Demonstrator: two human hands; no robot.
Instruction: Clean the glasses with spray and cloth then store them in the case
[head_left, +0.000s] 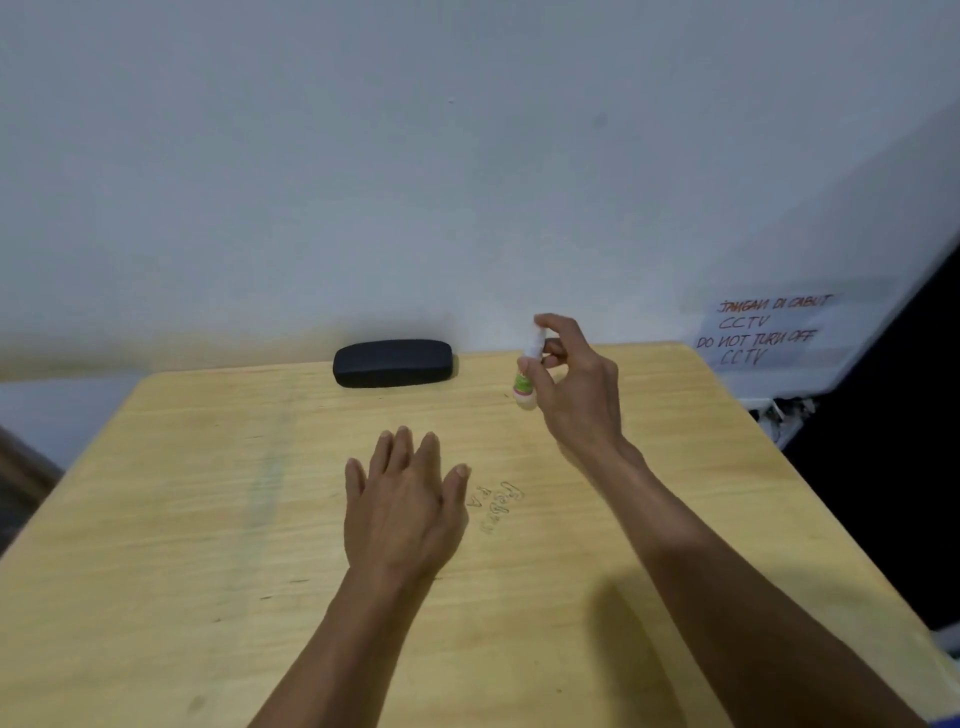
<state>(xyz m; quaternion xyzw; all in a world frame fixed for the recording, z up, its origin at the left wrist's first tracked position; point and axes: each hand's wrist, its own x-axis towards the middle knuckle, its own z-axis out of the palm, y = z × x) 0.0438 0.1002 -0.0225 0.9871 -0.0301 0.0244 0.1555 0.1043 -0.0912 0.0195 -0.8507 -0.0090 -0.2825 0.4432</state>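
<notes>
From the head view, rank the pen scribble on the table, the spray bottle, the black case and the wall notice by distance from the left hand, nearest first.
From the left hand:
1. Pen scribble, just to its right on the table.
2. Spray bottle, held in the right hand, ahead-right.
3. Black case, shut, at the table's far edge.
4. Wall notice, far right.

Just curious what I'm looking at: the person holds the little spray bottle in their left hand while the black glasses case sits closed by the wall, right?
Not quite: the head view shows the spray bottle in the right hand. The left hand lies flat and empty. The black glasses case does sit closed by the wall.
</notes>
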